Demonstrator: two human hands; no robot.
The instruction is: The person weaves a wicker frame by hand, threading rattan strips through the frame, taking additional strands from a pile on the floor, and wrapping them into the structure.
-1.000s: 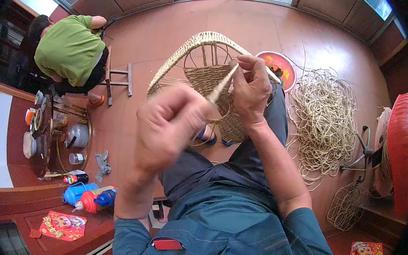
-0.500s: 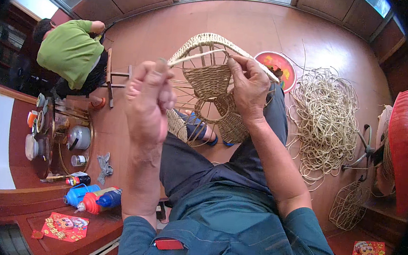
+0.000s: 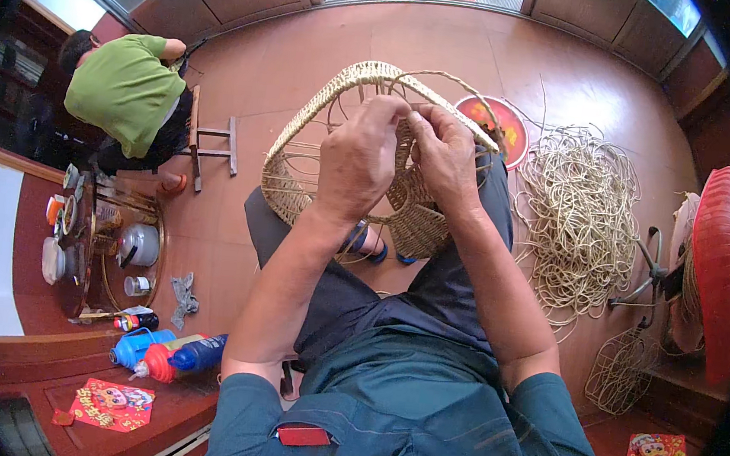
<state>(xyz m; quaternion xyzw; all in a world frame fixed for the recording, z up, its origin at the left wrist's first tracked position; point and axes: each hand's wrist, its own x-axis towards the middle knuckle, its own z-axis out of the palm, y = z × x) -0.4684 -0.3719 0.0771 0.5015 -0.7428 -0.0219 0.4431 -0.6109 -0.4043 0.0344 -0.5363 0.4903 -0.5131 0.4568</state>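
Observation:
A half-woven basket (image 3: 283, 156) of pale straw cord over a thin wire frame rests across my knees, its thick braided rim curving away from me. Over its far side my left hand (image 3: 358, 162) and my right hand (image 3: 448, 155) meet at the fingertips. Both are closed in a pinch on the straw cord (image 3: 458, 81), which arcs in a loose loop above the right hand. The exact spot where the fingers grip is hidden behind the knuckles. Woven panels and bare wires show below and between my wrists.
A big heap of loose straw cord (image 3: 582, 225) lies on the floor to the right, beside a red basin (image 3: 515, 128). Further right stand a metal stand (image 3: 652, 275) and a red seat back (image 3: 720, 268). Left are a person in green (image 3: 125, 90), a round table (image 3: 88, 269) and flasks (image 3: 198, 353).
My left hand has swung from the left, where it held the cord stretched, in to the right hand. The cord has gone from taut to a slack loop. My right hand has barely moved.

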